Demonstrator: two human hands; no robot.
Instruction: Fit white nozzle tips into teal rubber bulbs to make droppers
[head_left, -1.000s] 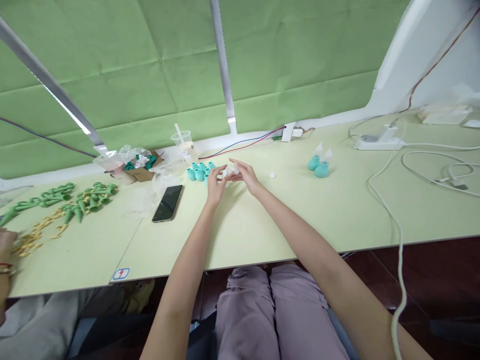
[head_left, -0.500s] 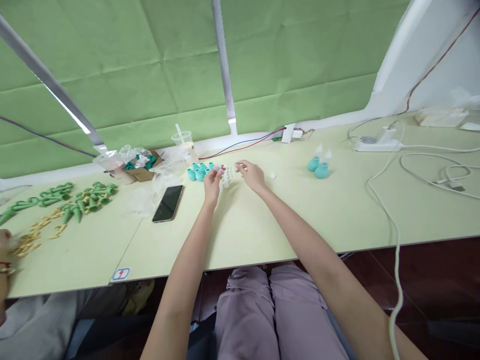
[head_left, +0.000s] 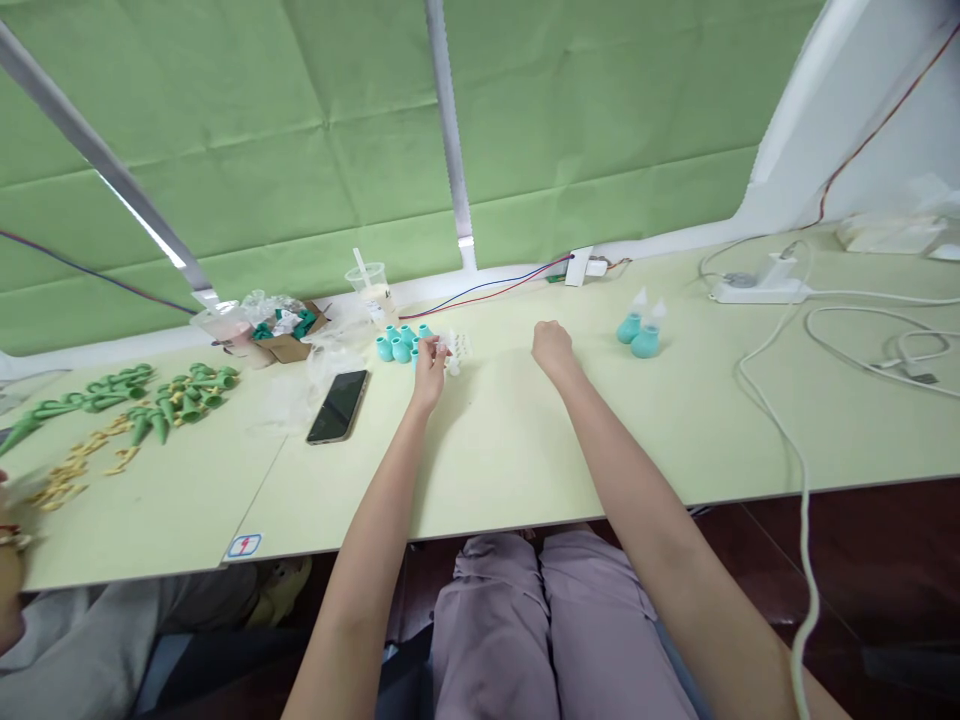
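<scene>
Turquoise bulbs point(head_left: 401, 351); pieces point(head_left: 454, 367) apparently white; black phone point(head_left: 337, 407)

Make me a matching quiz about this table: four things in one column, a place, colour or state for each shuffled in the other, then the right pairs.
1. Right hand
2. Phone
3. Power strip
4. Left hand

A. White, right of both hands
B. Nearest the turquoise bulbs
C. Curled in like a fist
D. Black, lying flat

Pairs: 1-C, 2-D, 3-A, 4-B
</scene>
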